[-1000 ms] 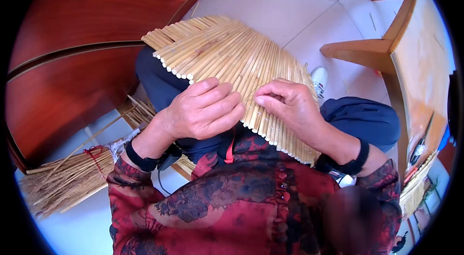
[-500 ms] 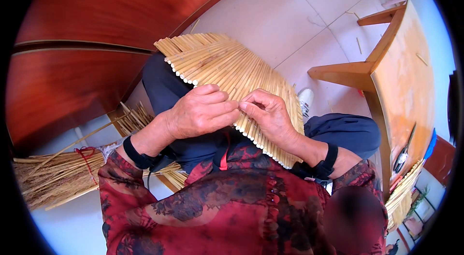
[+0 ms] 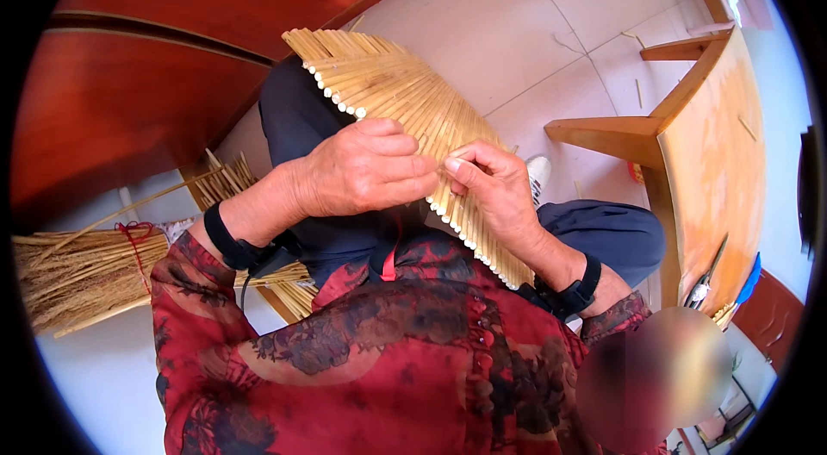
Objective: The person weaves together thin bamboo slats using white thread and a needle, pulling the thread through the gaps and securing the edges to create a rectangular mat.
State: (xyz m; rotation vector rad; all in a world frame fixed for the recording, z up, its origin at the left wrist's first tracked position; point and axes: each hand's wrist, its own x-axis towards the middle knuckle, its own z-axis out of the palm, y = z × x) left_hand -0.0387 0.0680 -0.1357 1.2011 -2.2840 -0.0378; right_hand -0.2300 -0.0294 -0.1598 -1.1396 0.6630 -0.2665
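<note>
A fan-shaped mat of tan plant stalks point(image 3: 413, 93), laid side by side with pale cut ends along its near edge, lies across my lap. My left hand point(image 3: 366, 166) is closed over that near edge, knuckles up, its fingertips close to the right hand's. What its fingers hold is hidden. Just to the right, my right hand point(image 3: 495, 196) pinches with thumb and forefinger over the stalks. Whatever is in that pinch is too small to make out. The two hands nearly meet above the middle of the mat's edge.
A bundle of long stalks with brushy heads point(image 3: 86, 283), tied with red string, lies at the left, near shorter cut stalks point(image 3: 228, 179). A red-brown wooden cabinet point(image 3: 164, 102) stands at the far left. On the right, a wooden bench point(image 3: 715, 162) bears scissors point(image 3: 702, 283).
The mat's far left end has risen in the picture and its surface shows at a flatter slant. Both hands have shifted slightly right, still close together at its edge.
</note>
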